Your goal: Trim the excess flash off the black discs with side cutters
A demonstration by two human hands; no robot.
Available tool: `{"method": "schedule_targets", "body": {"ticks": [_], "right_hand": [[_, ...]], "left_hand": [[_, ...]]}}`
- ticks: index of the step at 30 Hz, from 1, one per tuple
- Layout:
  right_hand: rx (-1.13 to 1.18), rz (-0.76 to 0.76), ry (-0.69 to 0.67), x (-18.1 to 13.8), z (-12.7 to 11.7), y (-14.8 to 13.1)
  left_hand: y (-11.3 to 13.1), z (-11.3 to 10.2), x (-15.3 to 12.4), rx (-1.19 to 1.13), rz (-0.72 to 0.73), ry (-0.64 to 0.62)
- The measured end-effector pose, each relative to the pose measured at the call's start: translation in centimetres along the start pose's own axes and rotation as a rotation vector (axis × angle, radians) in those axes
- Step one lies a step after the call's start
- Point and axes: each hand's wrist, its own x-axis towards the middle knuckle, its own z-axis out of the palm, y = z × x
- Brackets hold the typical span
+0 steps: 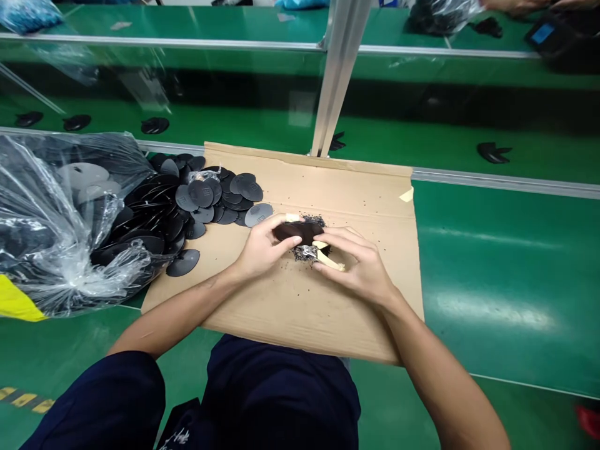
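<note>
My left hand grips a dark oval disc, thumb on the near face and fingers behind its far edge. A pale wrap covers one of its fingertips. My right hand is closed at the disc's right side, its fingers reaching the edge. Between its thumb and fingers shows a slim pale-yellow object; its kind is not clear. Black shavings lie beneath and around the disc on a cardboard sheet.
Left of my hands, black discs are heaped on the cardboard. A clear plastic bag spills more discs. A metal post rises behind the cardboard. Black parts lie along the green surface beyond. Another person's hand shows at top right.
</note>
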Motion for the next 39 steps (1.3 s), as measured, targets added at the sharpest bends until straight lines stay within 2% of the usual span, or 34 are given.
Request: {"method": "schedule_targets", "body": {"ticks": [3, 6, 10, 13, 17, 23, 34, 39], "right_hand": [[-0.013, -0.052, 0.0, 0.0, 0.1, 0.1], [0.008, -0.072, 0.032, 0.1, -0.3, 0.0], [-0.177, -0.057, 0.178, 0.1, -0.9, 0.2], [-0.288, -0.072, 0.168, 0.1, -1.1, 0.9], [-0.306, -0.11, 0.109, -0.1, -0.9, 1.5], [-0.385, -0.161, 0.088, -0.1, -1.1, 1.2], [-0.61, -0.266, 0.142, 0.0, -1.3, 0.6], [-0.699, -0.276, 0.134, -0.1, -1.6, 0.3]], "left_hand": [[0.4, -0.4, 0.0, 0.185, 0.06, -0.046], [0.4, -1.3, 0.4, 0.31, 0.152, -0.031], [0.2, -2.0, 0.8, 0.258, 0.182, -0.013], [0.3, -1.7, 0.7, 0.127, 0.132, -0.062], [0.6, -1.1, 0.3, -0.041, 0.062, -0.141], [0.4, -0.6, -0.1, -0.213, -0.062, -0.198], [0.5, 0.0, -0.1, -0.399, -0.264, -0.154], [0.9, 0.1, 0.0, -0.423, -0.326, -0.196]]}}
